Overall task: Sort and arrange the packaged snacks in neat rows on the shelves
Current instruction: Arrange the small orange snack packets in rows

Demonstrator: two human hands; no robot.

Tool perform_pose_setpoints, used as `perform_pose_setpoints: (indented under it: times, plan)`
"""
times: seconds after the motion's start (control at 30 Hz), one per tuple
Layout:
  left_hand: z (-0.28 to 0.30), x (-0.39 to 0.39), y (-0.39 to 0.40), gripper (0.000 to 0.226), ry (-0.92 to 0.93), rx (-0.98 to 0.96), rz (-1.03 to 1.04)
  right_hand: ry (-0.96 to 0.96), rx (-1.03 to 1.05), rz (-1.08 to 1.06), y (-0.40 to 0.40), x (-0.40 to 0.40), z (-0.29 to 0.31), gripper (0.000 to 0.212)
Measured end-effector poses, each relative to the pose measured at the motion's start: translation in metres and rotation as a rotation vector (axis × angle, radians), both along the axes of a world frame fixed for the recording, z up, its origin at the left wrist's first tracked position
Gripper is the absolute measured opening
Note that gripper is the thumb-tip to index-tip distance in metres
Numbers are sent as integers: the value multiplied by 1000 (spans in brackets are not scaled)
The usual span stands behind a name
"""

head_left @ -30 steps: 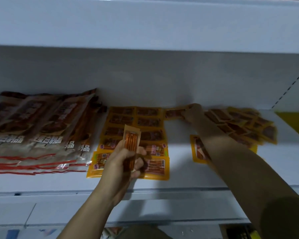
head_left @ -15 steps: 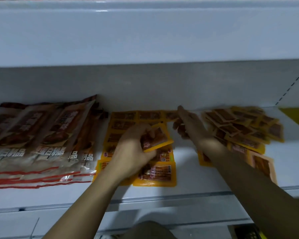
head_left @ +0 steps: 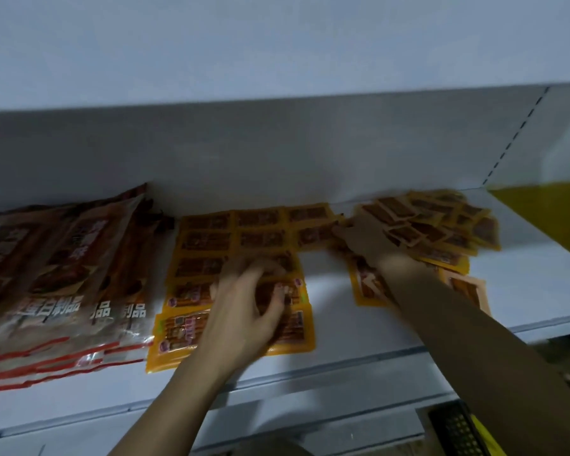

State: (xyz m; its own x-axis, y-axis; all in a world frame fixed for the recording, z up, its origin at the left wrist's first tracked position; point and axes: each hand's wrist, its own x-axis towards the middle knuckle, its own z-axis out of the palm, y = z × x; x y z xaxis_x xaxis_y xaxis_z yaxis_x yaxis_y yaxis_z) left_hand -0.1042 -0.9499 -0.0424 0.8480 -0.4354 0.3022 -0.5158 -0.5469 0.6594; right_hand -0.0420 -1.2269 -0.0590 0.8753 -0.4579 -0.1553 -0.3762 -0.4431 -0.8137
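Spread and lying flat, the left hand [head_left: 244,304] rests its fingers on the neat rows of yellow snack packets [head_left: 208,268], covering the packets in the second column at about 6 o'clock of the head view's centre. Motion blur hides whether any packet is pinched under it. The right hand [head_left: 364,240], at about 3 o'clock from the left, reaches with fingers extended, its fingertips [head_left: 338,229] touching a packet in the third column; whether it holds that packet I cannot tell.

Each small packet is yellow-edged with a dark brown printed panel, lying flat on the white shelf [head_left: 326,291]. At 2 o'clock a loose heap of yellow packets [head_left: 441,225] lies overlapping and tilted. At 9 o'clock larger brown bags [head_left: 60,274] with red bottom stripes lean in an overlapped stack.
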Motion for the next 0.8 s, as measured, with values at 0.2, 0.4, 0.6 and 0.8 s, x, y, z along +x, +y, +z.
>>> perform_pose_setpoints:
  times: [0.2, 0.4, 0.6, 0.8]
  plan:
    - [11, -6, 6, 18, -18, -83, 2, -70, -316, -9, 6, 9, -12, 29]
    - [16, -27, -43, 23, 377, -235, -271, -397, -386, -24, -5, -30, 2, 14]
    - [8, -29, -130, 39, 700, -300, -342, -393, -679, 238, -57, -158, -7, 51]
    - [7, -20, -188, 10, 853, -412, -69, 65, -762, 371, -119, -210, -45, 112]
